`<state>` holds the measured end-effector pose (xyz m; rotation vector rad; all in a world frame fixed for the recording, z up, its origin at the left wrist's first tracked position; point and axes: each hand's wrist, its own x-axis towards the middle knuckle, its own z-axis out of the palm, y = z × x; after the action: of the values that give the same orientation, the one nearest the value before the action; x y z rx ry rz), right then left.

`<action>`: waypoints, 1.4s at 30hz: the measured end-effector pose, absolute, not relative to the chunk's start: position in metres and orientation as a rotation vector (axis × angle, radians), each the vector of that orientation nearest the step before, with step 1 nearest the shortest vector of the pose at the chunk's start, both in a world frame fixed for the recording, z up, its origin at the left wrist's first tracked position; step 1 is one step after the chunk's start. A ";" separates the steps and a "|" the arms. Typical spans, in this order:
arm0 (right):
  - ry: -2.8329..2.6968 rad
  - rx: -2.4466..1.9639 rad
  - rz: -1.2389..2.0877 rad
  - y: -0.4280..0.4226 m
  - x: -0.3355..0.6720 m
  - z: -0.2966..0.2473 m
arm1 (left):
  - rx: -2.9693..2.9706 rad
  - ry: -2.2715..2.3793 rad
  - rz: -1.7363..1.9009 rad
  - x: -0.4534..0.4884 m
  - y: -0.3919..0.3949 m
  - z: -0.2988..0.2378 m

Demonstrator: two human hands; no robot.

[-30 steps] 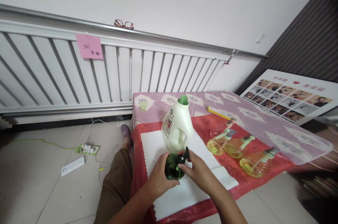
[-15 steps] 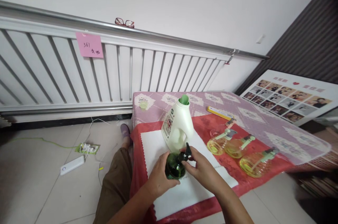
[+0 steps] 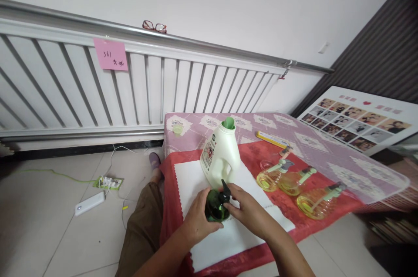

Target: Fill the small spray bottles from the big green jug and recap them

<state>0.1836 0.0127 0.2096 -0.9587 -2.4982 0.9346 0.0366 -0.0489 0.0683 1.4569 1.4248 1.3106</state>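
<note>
My left hand (image 3: pixel 200 220) is wrapped round the body of a dark green pump bottle (image 3: pixel 215 208), above a white mat (image 3: pixel 205 248). The bottle's black pump head (image 3: pixel 225 192) is pinched by the fingers of my right hand (image 3: pixel 244 207), its nozzle pointing up and away from me. Just behind stands a large pale jug (image 3: pixel 225 148) with a handle and a printed label. Its mouth is uncapped, and a green spout shows in it. The lower part of the jug is partly hidden by my hands and the bottle.
Several clear spray bottles with yellow liquid (image 3: pixel 315 205) stand on the red cloth (image 3: pixel 251 155) at right. A yellow packet (image 3: pixel 272 139) lies behind them. A small pale green cap (image 3: pixel 177 129) sits at the table's back left. A power strip (image 3: pixel 108 182) lies on the floor.
My right hand has turned the pump head, so its nozzle has swung from pointing right to pointing up and slightly left. The left hand still steadies the bottle.
</note>
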 end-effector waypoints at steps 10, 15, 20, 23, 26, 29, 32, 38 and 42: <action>-2.415 -0.988 0.998 0.017 0.186 0.201 | 1.439 1.426 1.313 0.038 -0.050 0.069; -2.376 -1.089 0.862 0.016 0.184 0.193 | 1.437 1.419 1.315 0.037 -0.050 0.068; -2.229 -1.259 0.695 0.010 0.179 0.174 | 1.443 1.421 1.311 0.037 -0.049 0.067; -2.122 -1.323 0.686 0.005 0.177 0.164 | 1.435 1.416 1.317 0.037 -0.050 0.067; -2.016 -1.273 0.844 -0.001 0.178 0.158 | 1.418 1.418 1.319 0.037 -0.051 0.069; -1.932 -1.172 1.059 -0.006 0.180 0.155 | 1.413 1.431 1.312 0.037 -0.051 0.071; -1.907 -1.147 1.106 -0.009 0.179 0.151 | 1.412 1.445 1.310 0.038 -0.051 0.072; -1.746 -1.259 0.976 -0.008 0.168 0.140 | 1.443 1.434 1.330 0.038 -0.051 0.070; -1.719 -1.291 0.952 -0.010 0.164 0.139 | 1.468 1.432 1.335 0.039 -0.051 0.068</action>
<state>0.1639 -0.0101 0.1391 -1.2906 -1.7191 0.9519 0.0386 -0.0506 0.0679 1.4676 1.4319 1.3353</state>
